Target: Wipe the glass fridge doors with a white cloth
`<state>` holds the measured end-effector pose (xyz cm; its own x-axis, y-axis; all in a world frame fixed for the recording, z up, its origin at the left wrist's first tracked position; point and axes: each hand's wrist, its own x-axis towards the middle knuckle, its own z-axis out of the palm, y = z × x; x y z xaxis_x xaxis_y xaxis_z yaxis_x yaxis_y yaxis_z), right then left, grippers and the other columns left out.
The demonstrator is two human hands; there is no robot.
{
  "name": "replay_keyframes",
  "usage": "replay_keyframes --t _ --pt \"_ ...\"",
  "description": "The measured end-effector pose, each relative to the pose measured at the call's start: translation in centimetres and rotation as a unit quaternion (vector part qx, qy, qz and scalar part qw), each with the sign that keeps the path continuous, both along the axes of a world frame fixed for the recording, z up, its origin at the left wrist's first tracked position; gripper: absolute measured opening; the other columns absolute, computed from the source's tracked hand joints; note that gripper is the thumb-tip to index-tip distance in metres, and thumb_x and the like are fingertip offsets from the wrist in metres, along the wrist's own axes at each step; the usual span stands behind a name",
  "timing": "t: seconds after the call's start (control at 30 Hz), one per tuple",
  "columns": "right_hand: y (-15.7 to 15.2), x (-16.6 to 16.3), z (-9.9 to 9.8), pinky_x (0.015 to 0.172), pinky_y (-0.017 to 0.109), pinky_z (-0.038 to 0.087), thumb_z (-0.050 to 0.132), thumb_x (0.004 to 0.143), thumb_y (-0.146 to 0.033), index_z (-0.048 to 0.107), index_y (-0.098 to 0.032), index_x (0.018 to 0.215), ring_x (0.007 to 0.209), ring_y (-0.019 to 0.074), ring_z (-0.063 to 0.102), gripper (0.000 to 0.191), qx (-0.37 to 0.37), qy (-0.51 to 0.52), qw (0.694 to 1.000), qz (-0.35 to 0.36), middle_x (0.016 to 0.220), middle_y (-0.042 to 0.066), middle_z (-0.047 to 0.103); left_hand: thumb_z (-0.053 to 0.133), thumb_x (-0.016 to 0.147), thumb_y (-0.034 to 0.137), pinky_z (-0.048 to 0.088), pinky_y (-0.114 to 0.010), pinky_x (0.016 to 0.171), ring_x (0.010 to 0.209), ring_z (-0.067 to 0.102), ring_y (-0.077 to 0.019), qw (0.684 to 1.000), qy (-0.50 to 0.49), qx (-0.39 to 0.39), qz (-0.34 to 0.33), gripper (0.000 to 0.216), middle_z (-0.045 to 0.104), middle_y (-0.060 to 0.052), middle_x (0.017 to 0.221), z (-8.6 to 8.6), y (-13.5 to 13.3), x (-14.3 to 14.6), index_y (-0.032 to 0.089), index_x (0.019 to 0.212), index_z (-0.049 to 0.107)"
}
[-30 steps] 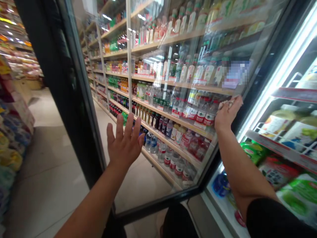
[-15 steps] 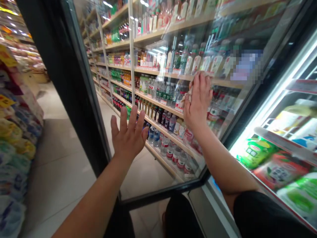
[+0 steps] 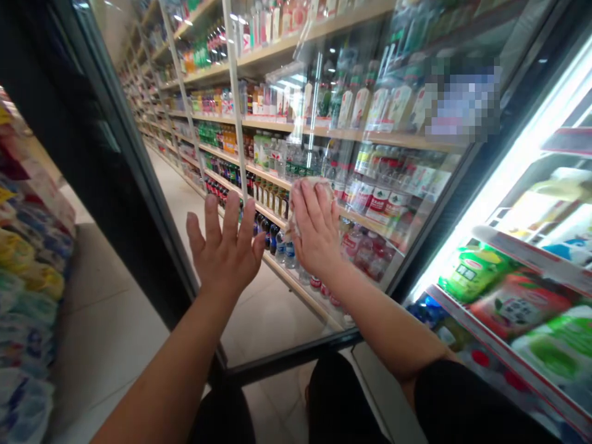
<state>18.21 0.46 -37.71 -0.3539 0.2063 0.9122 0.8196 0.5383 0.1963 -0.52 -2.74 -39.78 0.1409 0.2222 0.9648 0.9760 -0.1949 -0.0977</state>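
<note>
A glass door [image 3: 277, 320] with a black frame [image 3: 152, 228] stands in front of me, swung out from a lit drinks fridge. Flat against its pane, my right hand [image 3: 319, 228] presses a crumpled pale cloth [image 3: 296, 192], most of it covered by the palm and fingers. To the left of it, my left hand [image 3: 226, 246] has its fingers spread and holds nothing; it appears to rest on the glass. Both palms face away from me.
Through the glass, long shelves [image 3: 272, 179] carry rows of bottles. At the right, the open fridge's shelf [image 3: 513, 357] bears a green pouch [image 3: 474, 271] and a red pouch [image 3: 520, 302]. Stacked packages [image 3: 28, 308] line the left, beside the tiled floor [image 3: 106, 320].
My right hand has slid left and down across the glass with the cloth, closer to my left hand. My left hand stays spread, in nearly the same spot.
</note>
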Motion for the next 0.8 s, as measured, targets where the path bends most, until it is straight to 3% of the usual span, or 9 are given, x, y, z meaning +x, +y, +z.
replay_keyframes --t 0.1,0.17,0.37,0.57,0.8 --pt "-0.1 0.2 -2.7 0.129 0.046 0.010 0.042 0.098 -0.023 0.006 -0.019 0.163 0.156 0.0233 0.016 0.074 0.022 -0.020 1.000 -0.002 0.163 0.007 0.035 0.051 0.096 0.040 0.002 -0.059 0.126 0.155 0.002 -0.0278 1.000 -0.011 -0.013 -0.016 0.074 0.021 -0.007 0.165 0.0 -0.1 -0.1 0.030 0.160 0.015" --pt "0.1 0.8 -3.2 0.129 0.044 0.006 0.042 0.098 -0.023 0.007 -0.022 0.163 0.155 0.0216 0.020 0.073 0.032 -0.044 0.999 -0.005 0.162 0.005 0.038 0.052 0.096 0.040 0.001 -0.060 0.125 0.155 0.001 -0.0283 0.999 -0.019 -0.022 -0.025 0.074 0.021 -0.007 0.165 0.0 -0.1 -0.1 0.031 0.160 0.015" --pt "1.4 3.5 -0.1 0.126 0.055 0.013 0.029 0.103 -0.029 -0.002 -0.022 0.162 0.157 0.0267 0.011 0.067 -0.013 0.095 0.994 -0.049 0.168 0.008 0.019 0.054 0.095 0.039 -0.003 -0.061 0.125 0.155 -0.002 -0.0289 0.998 -0.039 -0.045 -0.037 0.075 0.020 -0.007 0.165 0.0 -0.1 -0.2 0.032 0.159 0.016" --pt "1.7 6.3 -3.9 0.125 0.055 0.018 0.031 0.104 -0.030 -0.002 -0.023 0.162 0.156 0.0267 0.014 0.067 -0.024 0.100 0.992 -0.070 0.166 0.012 0.024 0.053 0.096 0.042 -0.006 -0.061 0.125 0.155 -0.001 -0.0293 0.995 -0.062 -0.061 -0.055 0.072 0.022 -0.005 0.165 0.0 -0.2 -0.2 0.033 0.159 0.020" --pt "3.6 11.0 0.0 0.123 0.060 0.018 0.029 0.104 -0.036 0.006 -0.020 0.162 0.157 0.0275 0.011 0.065 -0.036 0.234 0.970 -0.059 0.168 0.015 0.016 0.051 0.096 0.045 -0.005 -0.061 0.126 0.155 -0.001 -0.0284 0.995 -0.066 -0.051 -0.053 0.069 0.021 -0.003 0.165 0.0 -0.2 -0.1 0.035 0.158 0.022"
